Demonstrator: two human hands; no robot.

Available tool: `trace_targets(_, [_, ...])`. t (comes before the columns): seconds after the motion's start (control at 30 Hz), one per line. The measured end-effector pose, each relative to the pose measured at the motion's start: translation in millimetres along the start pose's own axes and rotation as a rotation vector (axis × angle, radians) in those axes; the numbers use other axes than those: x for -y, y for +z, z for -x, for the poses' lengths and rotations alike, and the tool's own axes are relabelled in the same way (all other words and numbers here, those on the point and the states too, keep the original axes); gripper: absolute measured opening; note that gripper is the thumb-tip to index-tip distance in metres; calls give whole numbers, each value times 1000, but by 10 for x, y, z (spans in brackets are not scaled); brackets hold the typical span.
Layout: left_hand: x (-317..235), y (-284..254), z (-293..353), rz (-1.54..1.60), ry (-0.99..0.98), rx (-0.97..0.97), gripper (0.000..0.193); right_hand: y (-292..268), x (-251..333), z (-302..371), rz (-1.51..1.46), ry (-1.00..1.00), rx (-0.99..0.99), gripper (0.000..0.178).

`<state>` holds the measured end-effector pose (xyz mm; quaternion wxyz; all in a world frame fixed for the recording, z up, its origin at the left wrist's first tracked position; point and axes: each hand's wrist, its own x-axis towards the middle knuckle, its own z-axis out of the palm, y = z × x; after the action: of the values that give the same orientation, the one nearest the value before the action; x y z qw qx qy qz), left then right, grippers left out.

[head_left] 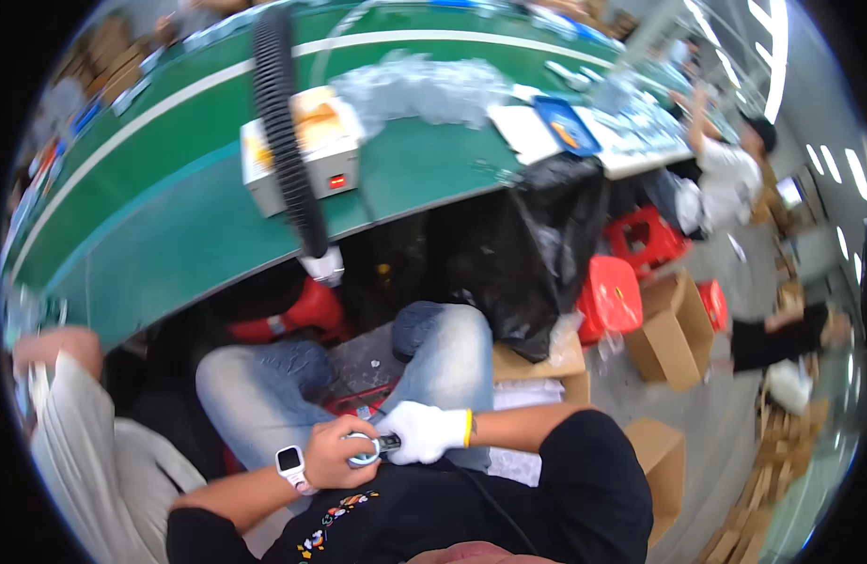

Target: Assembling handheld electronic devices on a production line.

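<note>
Close to my body, above my lap, my left hand (335,455) is bare and wears a white watch (290,462). Its fingers are wrapped round a small round thing in white and light blue (362,459), its exact kind unclear. My right hand (426,433), in a white glove with a yellow cuff edge, meets it from the right. The gloved fingers are closed at a small dark piece (389,443) that touches the round thing. Whether the two are one object I cannot tell, as the fingers hide much of both.
Ahead runs a green workbench (170,226) with a white box-shaped device (306,155), a black ribbed hose (288,132), clear plastic bags (419,89) and a blue tray (567,125). A black bag (555,226) hangs at its edge. Red stools (610,296) and cardboard boxes (673,329) stand right; a person's sleeve (71,442) is close left.
</note>
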<state>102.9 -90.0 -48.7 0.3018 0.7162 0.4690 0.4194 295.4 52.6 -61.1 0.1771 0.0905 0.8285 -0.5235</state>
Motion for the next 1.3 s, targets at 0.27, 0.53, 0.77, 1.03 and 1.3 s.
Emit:
trace_targets(0.27, [576,-241,-179,110,-171,-224,41,-307,-39,-354,-386,-102,-264,47])
trace_targets(0.53, [1405,-2133,-1119,141,-26,-1469,27,-532,-1405,-608,-1384,72,-834,54])
trace_targets(0.77, [2952,-3597,-2566,-227,-224,-1356,48,-219,-1514,-888,-1073,247,-726,37])
trace_targets(1.03, [2336,-2780,-2176,-1048,-698,-493,53,-218,-1831,-871,-1155,340,-655,35])
trace_targets(1.3, [1571,-2121,-1436,-1093,-650,-463,60,-166,-1877,-1053,-1225,368,-551,30])
